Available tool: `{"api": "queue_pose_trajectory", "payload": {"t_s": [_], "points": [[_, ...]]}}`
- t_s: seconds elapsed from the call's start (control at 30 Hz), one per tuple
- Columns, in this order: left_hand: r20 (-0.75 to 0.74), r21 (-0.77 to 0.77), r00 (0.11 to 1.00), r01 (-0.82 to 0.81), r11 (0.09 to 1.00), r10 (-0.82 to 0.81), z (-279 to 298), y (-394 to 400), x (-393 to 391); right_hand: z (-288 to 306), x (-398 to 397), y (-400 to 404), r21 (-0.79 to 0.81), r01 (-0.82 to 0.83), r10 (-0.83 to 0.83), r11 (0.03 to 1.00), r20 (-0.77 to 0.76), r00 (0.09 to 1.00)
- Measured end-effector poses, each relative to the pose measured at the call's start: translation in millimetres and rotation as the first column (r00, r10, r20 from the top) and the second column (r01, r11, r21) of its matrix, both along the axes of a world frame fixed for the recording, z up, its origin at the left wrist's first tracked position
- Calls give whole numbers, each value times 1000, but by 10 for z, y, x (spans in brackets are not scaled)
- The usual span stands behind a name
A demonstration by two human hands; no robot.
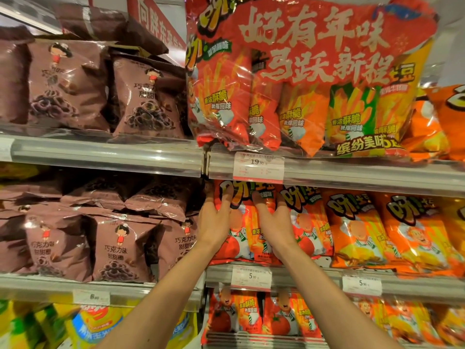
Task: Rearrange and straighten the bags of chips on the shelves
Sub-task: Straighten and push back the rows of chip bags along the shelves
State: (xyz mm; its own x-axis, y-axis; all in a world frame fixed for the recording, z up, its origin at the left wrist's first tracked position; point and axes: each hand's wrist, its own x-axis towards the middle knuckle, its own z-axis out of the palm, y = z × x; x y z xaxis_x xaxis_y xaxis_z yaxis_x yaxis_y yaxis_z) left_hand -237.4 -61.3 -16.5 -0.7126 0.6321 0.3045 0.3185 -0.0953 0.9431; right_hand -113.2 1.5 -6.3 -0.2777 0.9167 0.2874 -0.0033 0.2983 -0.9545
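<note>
Head view: my left hand (215,220) and right hand (273,222) both press flat on one red chip bag (245,233), fingers spread open over its face, gripping nothing. The bag stands upright on the middle shelf (302,275), just right of centre. At 12 o'clock hangs a big multipack (307,76); brown bags (118,248) fill 9 o'clock.

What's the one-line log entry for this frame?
phase: straightening | left hand: flat on red chip bag | right hand: flat on same bag | shelf: middle, right bay | grip: none closed
</note>
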Motion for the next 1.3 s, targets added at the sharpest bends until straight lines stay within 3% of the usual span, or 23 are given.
{"api": "queue_pose_trajectory", "payload": {"t_s": [0.17,0.43,0.6,0.73,0.97,1.1,1.2,1.27,1.3], "points": [[-49,52,999,25,998,-22,67,-38,14,16,-8,-64,84,96,-104,992,99,990],[-363,-164,923,74,984,-130,-186,-326,98,67,-26,-159,169,172,-199,970,155,968],[-372,-146,920,69,987,-119,-124,-256,94,78,128,-138,225,12,-81,974,300,950],[-443,-152,883,99,983,-158,-27,-204,102,60,312,-156,285,-176,24,942,464,885],[-467,-180,871,79,981,-156,-12,-85,23,65,200,-121,280,-172,0,944,524,851],[-562,-250,807,44,967,-182,-124,-39,-97,-44,120,-56,354,-202,-86,913,652,753],[-566,-251,811,3,968,-150,-140,-86,-142,-96,154,-129,432,-146,-163,890,601,783],[-548,-187,833,-31,982,-79,-129,-202,-128,-148,229,-188,591,-114,-283,799,536,796],[-616,-143,787,-61,988,-40,-159,-254,-132,-181,264,-199,699,-119,-383,705,517,766]]}}
